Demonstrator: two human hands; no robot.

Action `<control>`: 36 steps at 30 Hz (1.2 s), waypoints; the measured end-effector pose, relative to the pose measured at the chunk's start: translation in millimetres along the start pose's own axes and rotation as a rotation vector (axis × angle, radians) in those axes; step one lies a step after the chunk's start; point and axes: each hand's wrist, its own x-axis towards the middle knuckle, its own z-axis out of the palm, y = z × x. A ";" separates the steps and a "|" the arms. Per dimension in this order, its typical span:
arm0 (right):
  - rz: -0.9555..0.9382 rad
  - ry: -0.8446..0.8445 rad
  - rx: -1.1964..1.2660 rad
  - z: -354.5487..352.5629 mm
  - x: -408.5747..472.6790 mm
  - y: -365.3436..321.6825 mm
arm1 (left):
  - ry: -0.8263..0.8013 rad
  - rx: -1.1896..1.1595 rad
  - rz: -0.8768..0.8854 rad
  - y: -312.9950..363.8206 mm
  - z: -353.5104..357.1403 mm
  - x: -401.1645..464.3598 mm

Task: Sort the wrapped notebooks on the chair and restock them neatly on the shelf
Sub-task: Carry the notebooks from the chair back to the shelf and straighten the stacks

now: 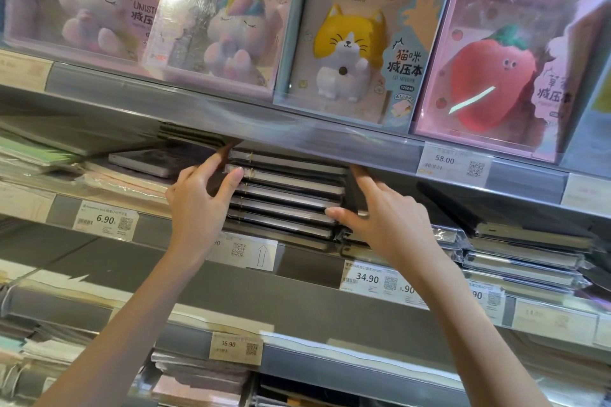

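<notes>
Both hands are raised to a grey metal shelf (297,277) and frame a stack of dark, plastic-wrapped notebooks (287,195) lying flat on it. On the left, the left hand (198,198) curls round the stack's left end, thumb on the page edges, fingers reaching behind. Between the hands the pale page edges of about six notebooks face outward. The right hand (383,218) holds the stack's right end, thumb pressed on a lower notebook, forefinger stretched up along the side. Further right lies a second pile of wrapped notebooks (525,258). Above stands a blue boxed cat notebook (357,43).
</notes>
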 end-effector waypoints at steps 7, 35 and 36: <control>-0.024 0.037 0.042 2.3 -2.4 0.7 | -0.022 -0.104 -0.016 0.3 2.1 -2.9; -0.042 0.208 0.155 17.1 -28.1 -9.2 | -0.047 -0.116 -0.030 -3.4 3.6 -4.8; -0.035 0.215 0.175 18.8 -29.0 -9.8 | -0.052 -0.109 -0.025 -5.4 3.4 -4.5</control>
